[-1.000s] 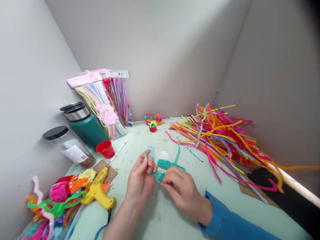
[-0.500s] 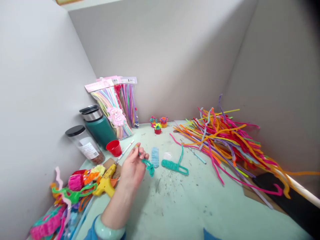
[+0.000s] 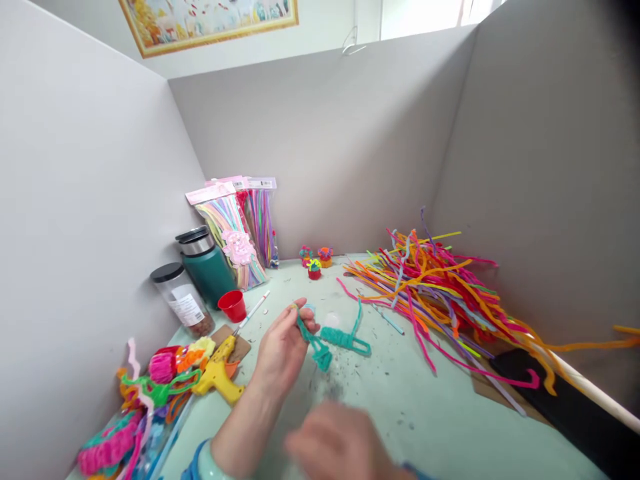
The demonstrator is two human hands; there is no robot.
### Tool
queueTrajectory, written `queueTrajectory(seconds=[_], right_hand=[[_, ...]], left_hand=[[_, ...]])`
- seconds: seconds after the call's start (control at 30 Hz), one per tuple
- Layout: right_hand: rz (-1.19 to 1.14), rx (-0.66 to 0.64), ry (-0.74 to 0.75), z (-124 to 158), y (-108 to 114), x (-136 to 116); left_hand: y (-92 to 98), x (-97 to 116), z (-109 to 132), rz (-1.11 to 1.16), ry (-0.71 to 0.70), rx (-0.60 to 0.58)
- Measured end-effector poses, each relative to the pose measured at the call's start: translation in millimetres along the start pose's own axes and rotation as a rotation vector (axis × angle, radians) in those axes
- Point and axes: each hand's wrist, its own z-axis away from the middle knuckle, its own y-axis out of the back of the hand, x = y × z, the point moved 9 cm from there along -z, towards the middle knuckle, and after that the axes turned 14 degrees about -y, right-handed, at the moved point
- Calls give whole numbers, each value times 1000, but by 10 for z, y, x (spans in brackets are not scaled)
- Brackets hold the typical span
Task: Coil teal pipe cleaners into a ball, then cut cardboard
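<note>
My left hand (image 3: 286, 345) is closed around one end of a teal pipe cleaner piece (image 3: 316, 348), whose bunched, looped end hangs out to the right past the fingers. Low in the view, my right hand (image 3: 345, 443) is smeared by motion, so its fingers cannot be made out. Just right of the left hand lies a second teal pipe cleaner piece (image 3: 345, 339), a wound strip with a long loop and an upright tail. A light blue wound piece (image 3: 310, 309) is mostly hidden behind the left fingertips.
A yellow glue gun (image 3: 219, 373) lies left of my forearm, beside a pile of coloured pieces (image 3: 165, 390). A red cup (image 3: 233, 307), a green bottle (image 3: 207, 267) and a jar (image 3: 183, 300) stand behind. Loose pipe cleaners (image 3: 435, 287) spread across the right.
My right hand has come into view at the bottom. My left hand has shifted slightly right with the teal piece, more of which now shows. The camera has tilted up.
</note>
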Motion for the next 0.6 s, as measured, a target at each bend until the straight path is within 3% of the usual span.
queueTrajectory(seconds=[0.1, 0.23, 0.4, 0.6], right_hand=[[67, 228, -243, -245, 444, 554], [76, 164, -427, -373, 520, 1021], [14, 236, -495, -274, 509, 1184], [-9, 253, -400, -278, 552, 1129]], left_hand=[[-109, -110, 62, 0, 21, -48], [-232, -306, 124, -56, 67, -100], [-77, -402, 106, -393, 10, -63], [56, -352, 78, -686, -72, -58]])
